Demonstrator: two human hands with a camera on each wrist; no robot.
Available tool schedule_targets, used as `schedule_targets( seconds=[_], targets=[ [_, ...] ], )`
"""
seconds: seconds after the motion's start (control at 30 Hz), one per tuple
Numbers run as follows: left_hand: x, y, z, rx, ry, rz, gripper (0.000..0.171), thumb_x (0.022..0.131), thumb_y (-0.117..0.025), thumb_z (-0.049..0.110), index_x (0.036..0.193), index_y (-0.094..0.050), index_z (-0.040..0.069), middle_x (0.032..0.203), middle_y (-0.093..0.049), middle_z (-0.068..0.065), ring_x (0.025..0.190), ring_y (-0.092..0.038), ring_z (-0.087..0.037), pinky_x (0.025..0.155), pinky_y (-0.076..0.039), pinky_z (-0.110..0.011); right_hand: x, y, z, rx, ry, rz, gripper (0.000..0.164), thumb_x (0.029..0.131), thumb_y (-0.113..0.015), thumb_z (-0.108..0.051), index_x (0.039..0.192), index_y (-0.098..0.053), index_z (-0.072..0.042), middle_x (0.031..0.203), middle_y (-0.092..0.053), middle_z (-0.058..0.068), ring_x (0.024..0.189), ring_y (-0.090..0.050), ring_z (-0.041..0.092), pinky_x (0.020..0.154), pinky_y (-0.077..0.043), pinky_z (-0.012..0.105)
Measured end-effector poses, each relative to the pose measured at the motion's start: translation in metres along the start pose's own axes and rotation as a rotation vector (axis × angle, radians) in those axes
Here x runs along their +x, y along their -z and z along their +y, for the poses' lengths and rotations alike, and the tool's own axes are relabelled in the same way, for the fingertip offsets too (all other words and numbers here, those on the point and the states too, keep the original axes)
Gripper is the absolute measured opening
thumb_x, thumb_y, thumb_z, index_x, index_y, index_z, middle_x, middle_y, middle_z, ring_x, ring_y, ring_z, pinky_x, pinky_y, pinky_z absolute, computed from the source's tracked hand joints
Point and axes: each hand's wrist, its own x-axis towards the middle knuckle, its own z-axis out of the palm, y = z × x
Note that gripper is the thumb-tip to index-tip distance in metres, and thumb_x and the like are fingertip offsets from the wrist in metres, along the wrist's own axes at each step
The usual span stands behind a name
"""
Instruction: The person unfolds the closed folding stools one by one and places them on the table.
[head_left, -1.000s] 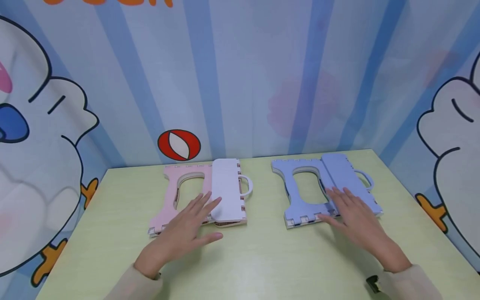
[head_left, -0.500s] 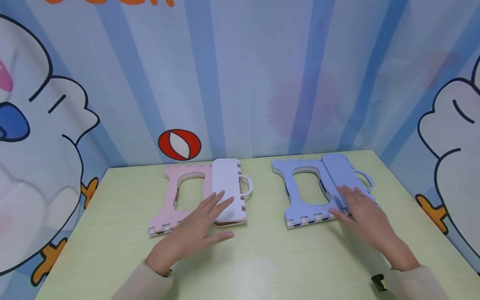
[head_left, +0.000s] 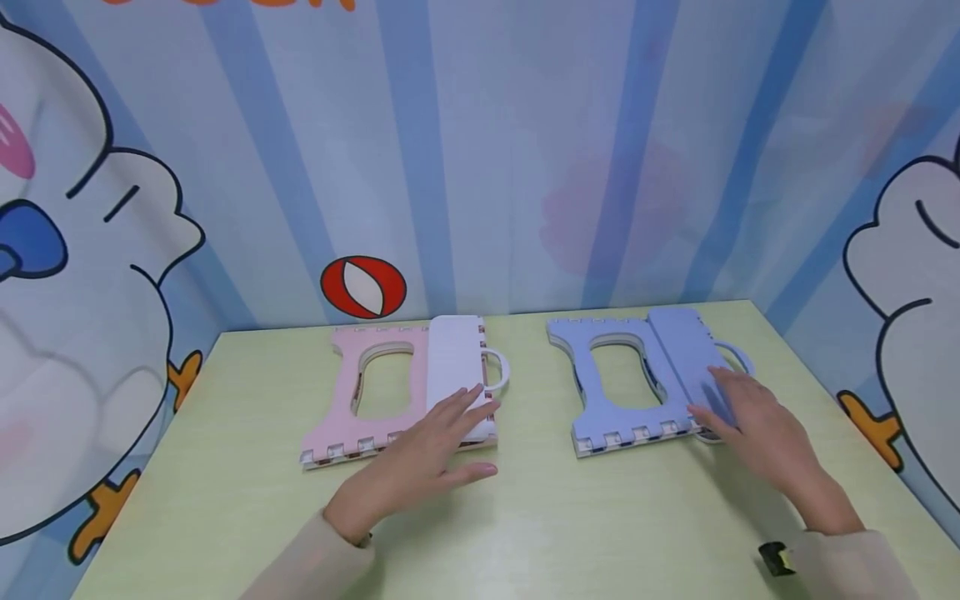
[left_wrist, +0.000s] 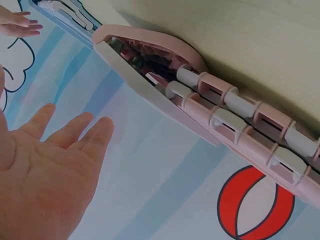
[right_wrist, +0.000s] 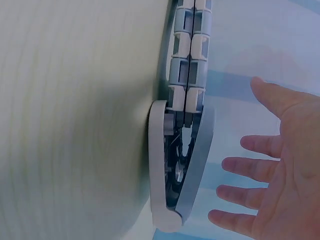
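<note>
The pink-and-white stool [head_left: 418,392] and the blue stool [head_left: 678,367] are laid flat on the table [head_left: 555,533].
The left hand [head_left: 416,467] is held just above the near end of the pink-and-white stool, and the right hand [head_left: 772,429] above the near right end of the blue stool; fingers are spread, and nothing is held. For this step, both hands are probably best held level and soft, so that neither stool is bumped. Two hands, two folded stools, one white handle [head_left: 505,367] and one blue handle [head_left: 741,355] are counted.
</note>
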Motion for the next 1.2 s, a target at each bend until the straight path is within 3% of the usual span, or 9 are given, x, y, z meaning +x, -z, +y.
schedule_targets(
  seconds=[0.27, 0.73, 1.0, 1.2],
  targets=[
    [0.010, -0.004, 0.007, -0.022, -0.032, 0.003, 0.074, 0.097, -0.052, 0.060, 0.159, -0.026, 0.030, 0.165, -0.017, 0.001, 0.150, -0.016, -0.017, 0.112, -0.037, -0.048, 0.003, 0.002, 0.014, 0.028, -0.036, 0.002, 0.078, 0.103, -0.051, -0.048, 0.151, -0.030, 0.009, 0.145, -0.034, 0.040, 0.129, -0.032, 0.060, 0.096, -0.031, 0.075],
    [0.029, -0.012, 0.020, -0.051, -0.106, -0.016, 0.069, 0.099, -0.054, 0.052, 0.158, -0.032, 0.024, 0.164, -0.019, -0.001, 0.150, -0.017, -0.018, 0.116, -0.031, -0.042, 0.005, 0.005, 0.026, 0.040, -0.098, 0.043, 0.076, 0.103, -0.050, -0.049, 0.146, -0.036, 0.012, 0.139, -0.039, 0.042, 0.120, -0.040, 0.060, 0.087, -0.040, 0.072],
    [0.037, -0.017, 0.025, -0.050, -0.142, -0.002, 0.071, 0.101, -0.055, 0.049, 0.159, -0.027, 0.020, 0.163, -0.024, -0.007, 0.149, -0.022, -0.026, 0.117, -0.027, -0.046, 0.006, 0.004, 0.036, 0.040, -0.142, 0.078, 0.070, 0.103, -0.052, -0.043, 0.138, -0.043, 0.016, 0.133, -0.042, 0.042, 0.115, -0.045, 0.059, 0.085, -0.043, 0.070],
    [0.041, -0.020, 0.030, -0.051, -0.141, -0.025, 0.067, 0.101, -0.056, 0.046, 0.157, -0.032, 0.020, 0.163, -0.024, -0.007, 0.149, -0.021, -0.025, 0.116, -0.029, -0.044, 0.010, 0.005, 0.040, 0.066, -0.193, 0.070, 0.069, 0.104, -0.052, -0.042, 0.136, -0.043, 0.018, 0.132, -0.044, 0.043, 0.114, -0.046, 0.060, 0.084, -0.044, 0.069]
  ],
)
